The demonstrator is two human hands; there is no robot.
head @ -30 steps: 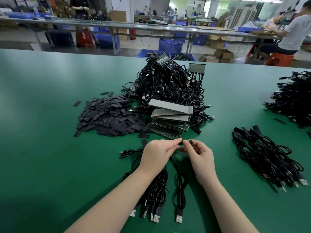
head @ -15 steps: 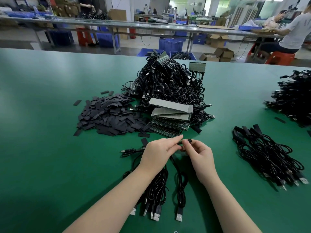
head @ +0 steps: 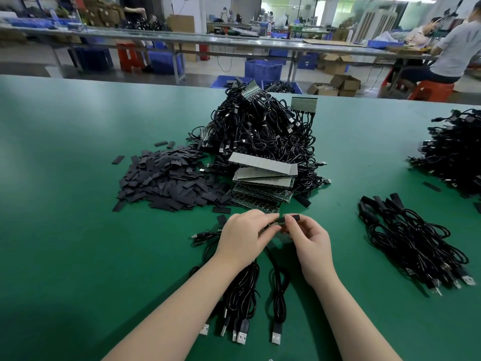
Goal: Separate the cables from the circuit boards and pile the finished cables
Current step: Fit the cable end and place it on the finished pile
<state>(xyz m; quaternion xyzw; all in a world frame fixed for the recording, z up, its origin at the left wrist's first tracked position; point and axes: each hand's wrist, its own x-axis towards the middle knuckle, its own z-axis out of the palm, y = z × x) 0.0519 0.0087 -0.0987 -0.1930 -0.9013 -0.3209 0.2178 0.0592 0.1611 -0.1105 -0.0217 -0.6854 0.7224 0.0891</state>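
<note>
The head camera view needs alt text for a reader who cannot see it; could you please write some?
Two bare hands, left hand and right hand, pinch a small circuit board strip with black USB cables trailing toward the viewer on a green table. Behind lie stacked circuit boards, a tangled cable heap and black sleeves; separated cables lie right.

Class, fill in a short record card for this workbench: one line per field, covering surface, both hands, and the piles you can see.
surface: green table
left hand: grips a circuit board strip
right hand: pinches a black cable end
centre back: tangled cable heap
centre: stacked boards
left: black sleeve pieces
right: finished cables
</note>
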